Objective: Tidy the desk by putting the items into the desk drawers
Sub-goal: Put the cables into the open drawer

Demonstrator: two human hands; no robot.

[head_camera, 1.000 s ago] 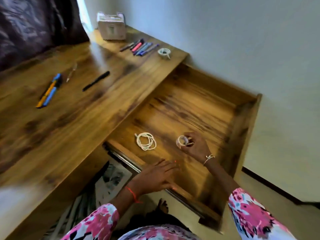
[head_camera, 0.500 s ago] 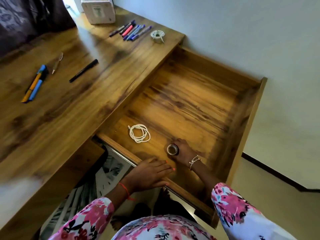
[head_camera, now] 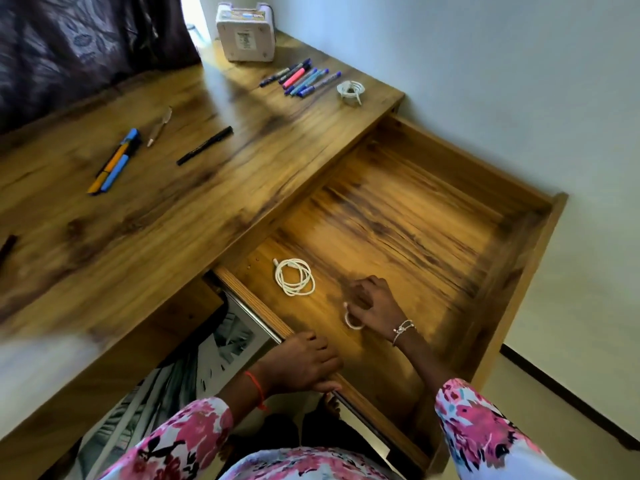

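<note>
right hand (head_camera: 375, 303) fingers curled round small white roll (head_camera: 352, 322), resting on near floor of open drawer (head_camera: 415, 209). left hand (head_camera: 301, 363) fingers grip drawer front edge. coiled cable (head_camera: 294, 277) just left of the roll.

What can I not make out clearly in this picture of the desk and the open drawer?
All in the head view.
White ring: mostly covered by the right hand; gripped or only touched, unclear.
Label on the white box: too small to read.
Dark object on the desk: cut off by the left edge.
</note>
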